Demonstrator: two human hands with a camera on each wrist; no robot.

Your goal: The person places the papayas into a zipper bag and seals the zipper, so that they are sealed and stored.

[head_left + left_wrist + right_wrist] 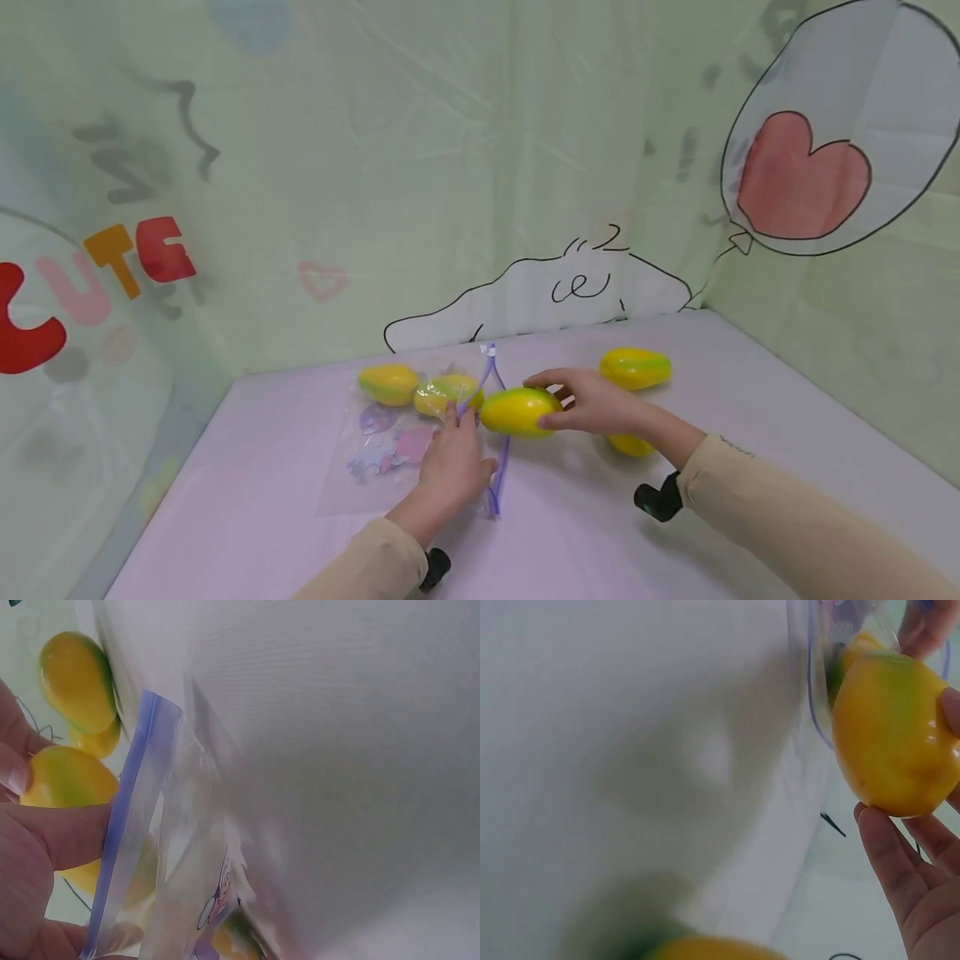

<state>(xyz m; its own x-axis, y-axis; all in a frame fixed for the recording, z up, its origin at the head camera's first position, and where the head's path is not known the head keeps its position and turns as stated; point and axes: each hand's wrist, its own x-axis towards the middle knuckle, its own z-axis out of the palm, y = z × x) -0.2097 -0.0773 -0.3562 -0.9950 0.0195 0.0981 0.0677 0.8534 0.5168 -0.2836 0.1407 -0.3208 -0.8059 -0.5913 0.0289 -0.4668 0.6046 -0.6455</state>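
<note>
A clear zip bag with a purple zip edge and a printed cartoon lies on the table, its mouth facing right. Two yellow-green mangoes are inside it, one at the far left and one near the mouth. My left hand grips the bag at its mouth, thumb at the zip edge. My right hand holds another mango between thumb and fingers, at the bag's opening. In the head view its left end overlaps the zip edge.
Right of the bag, one mango lies behind my right hand and another shows partly below my right wrist. Black wrist cameras stick out under the sleeves. A printed curtain stands behind the lilac table.
</note>
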